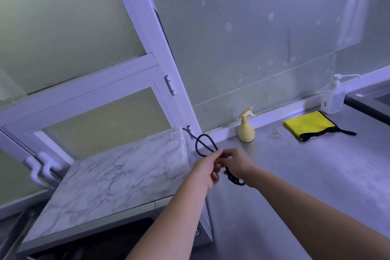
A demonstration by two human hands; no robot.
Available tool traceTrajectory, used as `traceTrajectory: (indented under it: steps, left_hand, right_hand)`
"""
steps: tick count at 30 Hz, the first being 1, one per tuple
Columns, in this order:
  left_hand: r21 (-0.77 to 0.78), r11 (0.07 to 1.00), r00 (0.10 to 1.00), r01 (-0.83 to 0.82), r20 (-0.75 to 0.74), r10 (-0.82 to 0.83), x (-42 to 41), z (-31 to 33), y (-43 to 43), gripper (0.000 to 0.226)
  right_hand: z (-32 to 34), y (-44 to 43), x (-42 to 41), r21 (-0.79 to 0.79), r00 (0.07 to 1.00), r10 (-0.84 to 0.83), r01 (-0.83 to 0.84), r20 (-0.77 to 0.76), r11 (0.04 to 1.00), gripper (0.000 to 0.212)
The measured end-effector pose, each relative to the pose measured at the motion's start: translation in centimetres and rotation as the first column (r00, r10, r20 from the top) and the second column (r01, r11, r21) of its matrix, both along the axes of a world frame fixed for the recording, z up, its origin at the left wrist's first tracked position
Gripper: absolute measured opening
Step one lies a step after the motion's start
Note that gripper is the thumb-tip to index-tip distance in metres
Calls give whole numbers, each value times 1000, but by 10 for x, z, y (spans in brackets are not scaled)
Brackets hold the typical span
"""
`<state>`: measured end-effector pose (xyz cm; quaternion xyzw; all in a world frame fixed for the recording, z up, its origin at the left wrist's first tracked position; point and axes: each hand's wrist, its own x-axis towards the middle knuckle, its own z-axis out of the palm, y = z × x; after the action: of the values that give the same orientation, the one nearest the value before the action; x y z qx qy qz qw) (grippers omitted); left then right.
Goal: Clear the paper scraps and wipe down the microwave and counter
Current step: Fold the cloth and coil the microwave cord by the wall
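While the left hand (pixel 205 170) and right hand (pixel 238 162) grip the black cord (pixel 233 180) beside the microwave (pixel 118 177), the yellow cloth (pixel 308 125) and spray bottle (pixel 245 131) sit untouched, so wiping looks unstarted.

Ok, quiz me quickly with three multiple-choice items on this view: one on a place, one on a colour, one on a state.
1. Where does the spray bottle stand?
A on a shelf
B on the counter by the wall
C in a sink

2. What colour is the folded cloth?
A blue
B white
C yellow with black edging

3. What are the hands doing?
A both hold the black cord
B both hang empty
C one wipes with the cloth

Key:
1 B: it stands on the counter at the foot of the wall.
2 C: yellow fabric shows with a black border.
3 A: the left hand and right hand both pinch the cord beside the microwave.
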<state>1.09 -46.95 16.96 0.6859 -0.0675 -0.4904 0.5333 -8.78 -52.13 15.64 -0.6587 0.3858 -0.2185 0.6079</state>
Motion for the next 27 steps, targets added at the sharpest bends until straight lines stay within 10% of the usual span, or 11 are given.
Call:
traceTrajectory:
  steps: [10,14,19,27]
  left_hand:
    - [-26,1000,997,4,-74,-6,-9,-14,-29,18]
    - [-54,999,999,-2,-43,0,-8,-14,-31,23]
    - [-77,997,998,-4,-71,-1,-13,-9,-31,18]
    - [-79,996,998,-48,-37,45,-11,-3,-25,8]
  right_hand:
    - [-3,0,-17,-207,999,-27,17,-44,978,21]
    - [-1,20,-30,-330,905,-423,414,47,849,18]
    - [17,31,-27,239,918,-346,299,191,924,19]
    - [24,30,-26,350,886,-348,235,307,907,16]
